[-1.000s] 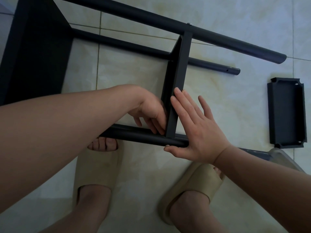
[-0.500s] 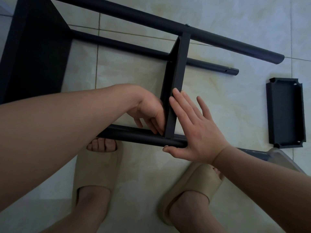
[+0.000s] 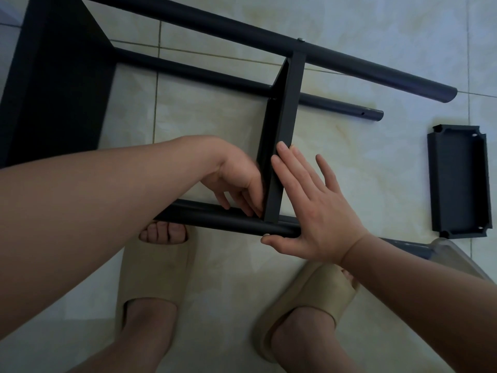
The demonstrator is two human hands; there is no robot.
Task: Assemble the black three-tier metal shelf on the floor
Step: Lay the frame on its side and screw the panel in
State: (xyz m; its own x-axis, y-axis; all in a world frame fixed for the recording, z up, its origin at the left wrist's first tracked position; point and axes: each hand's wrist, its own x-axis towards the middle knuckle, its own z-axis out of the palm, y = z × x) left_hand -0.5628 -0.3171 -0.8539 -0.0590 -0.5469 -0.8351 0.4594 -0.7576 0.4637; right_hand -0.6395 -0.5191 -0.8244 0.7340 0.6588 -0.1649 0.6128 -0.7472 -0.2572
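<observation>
A partly built black metal shelf frame (image 3: 242,30) lies on its side on a pale tiled floor (image 3: 376,162), reaching from the far left to the middle. A narrow black metal tier panel (image 3: 289,117) stands on edge between the frame's round poles.

The right hand (image 3: 317,208) is flat, its straight fingers against the panel's right face and its thumb under the near round black pole (image 3: 209,215). The left hand (image 3: 236,179) curls its fingers down into the corner where the panel meets that pole. I cannot tell whether it pinches anything.

A loose black rectangular metal tray (image 3: 457,181) lies well apart on the right. Two feet in beige slippers (image 3: 156,270) stand nearest.
</observation>
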